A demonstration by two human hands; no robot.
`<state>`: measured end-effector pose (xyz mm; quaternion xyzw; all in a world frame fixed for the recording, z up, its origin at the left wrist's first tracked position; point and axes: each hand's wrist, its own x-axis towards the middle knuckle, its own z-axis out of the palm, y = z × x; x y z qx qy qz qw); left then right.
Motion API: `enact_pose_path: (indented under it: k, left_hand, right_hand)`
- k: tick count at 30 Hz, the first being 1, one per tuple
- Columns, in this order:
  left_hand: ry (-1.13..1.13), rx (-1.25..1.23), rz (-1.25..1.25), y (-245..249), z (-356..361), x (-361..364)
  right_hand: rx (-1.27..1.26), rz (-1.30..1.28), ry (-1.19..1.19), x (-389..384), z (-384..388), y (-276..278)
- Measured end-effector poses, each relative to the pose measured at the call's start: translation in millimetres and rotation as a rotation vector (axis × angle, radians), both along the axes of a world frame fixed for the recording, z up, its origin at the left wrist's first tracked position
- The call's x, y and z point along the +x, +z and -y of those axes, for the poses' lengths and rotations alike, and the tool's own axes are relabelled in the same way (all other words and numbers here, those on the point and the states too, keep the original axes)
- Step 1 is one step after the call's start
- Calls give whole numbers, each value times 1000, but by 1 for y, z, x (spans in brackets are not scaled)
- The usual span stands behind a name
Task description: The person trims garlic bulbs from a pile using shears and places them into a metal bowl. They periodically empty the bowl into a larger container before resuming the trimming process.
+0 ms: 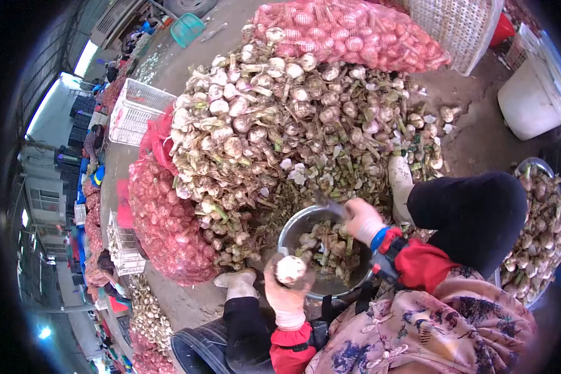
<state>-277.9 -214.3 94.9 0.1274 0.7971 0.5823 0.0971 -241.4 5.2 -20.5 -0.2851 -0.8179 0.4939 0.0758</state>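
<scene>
My left hand (285,303) is closed around a whitish garlic bulb (290,269), held up at the near left rim of a metal basin (285,235). My right hand (363,222) grips a knife (334,208) over the basin's far right side, with the blade pointing left and somewhat blurred. Cut garlic stems and trimmings (331,250) lie in the basin between my hands. Beyond the basin rises a large heap of garlic (255,124) with stems and roots attached.
Red mesh sacks of garlic (171,224) flank the heap, another full sack (355,37) lying behind it. At right are a white bucket (533,103) and a tub of garlic bulbs (536,230). A black bucket (199,346) stands by my left leg. White crates (137,112) are at left.
</scene>
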Motion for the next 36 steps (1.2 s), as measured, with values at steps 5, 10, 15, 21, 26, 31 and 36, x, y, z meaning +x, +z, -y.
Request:
enact_pose_path:
  k: [5,10,15,21,26,31,36]
  left_hand:
    - [-14,775,507,-3,-4,-28]
    - [321,1010,768,-13,-23,-19]
    - [88,1244,752,-1,-47,-15]
    - [-174,367,725,-57,-4,-23]
    - [276,-896,-126,-126,73,-146]
    - [66,-1521,-183,-149,91,-238]
    - [107,-1039,100,-152,78,-245]
  right_hand:
    - [-60,-301,301,10,37,33]
    - [-99,-253,420,-2,46,55]
    - [-169,192,285,-10,33,2]
    - [-625,92,-84,-13,20,-50]
    - [-504,82,-5,-20,31,-29]
    - [-384,169,102,-28,41,-28]
    - [-398,203,117,-46,48,-1]
